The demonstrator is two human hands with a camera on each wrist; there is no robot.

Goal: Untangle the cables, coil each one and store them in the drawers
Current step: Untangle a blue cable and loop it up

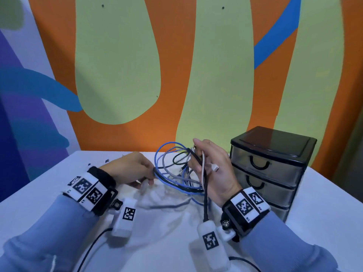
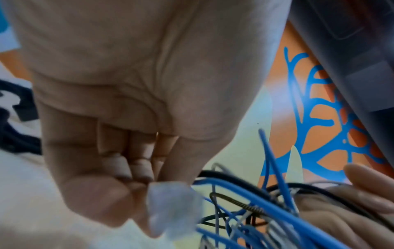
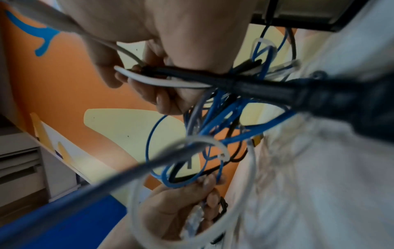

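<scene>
Blue, grey, black & white cables (image 1: 176,173) sit in one tangle on the white tabletop (image 1: 324,203), just left of the drawers (image 1: 269,173). Right hand (image 1: 214,169) has its fingers curled round black + white strands, lifting them. Left hand (image 1: 131,167) pinches a clear plug (image 2: 172,208) at the tangle's left edge w/ thumb and fingers.

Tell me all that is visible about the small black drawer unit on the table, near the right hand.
The small black plastic drawer unit stands upright on the white table, by the painted wall. It has a glossy black lid and frame and three smoky, see-through drawers stacked one above another; black curved handles show on the upper two. All three drawers look closed. The right hand is beside it; whether they touch is unclear.
</scene>
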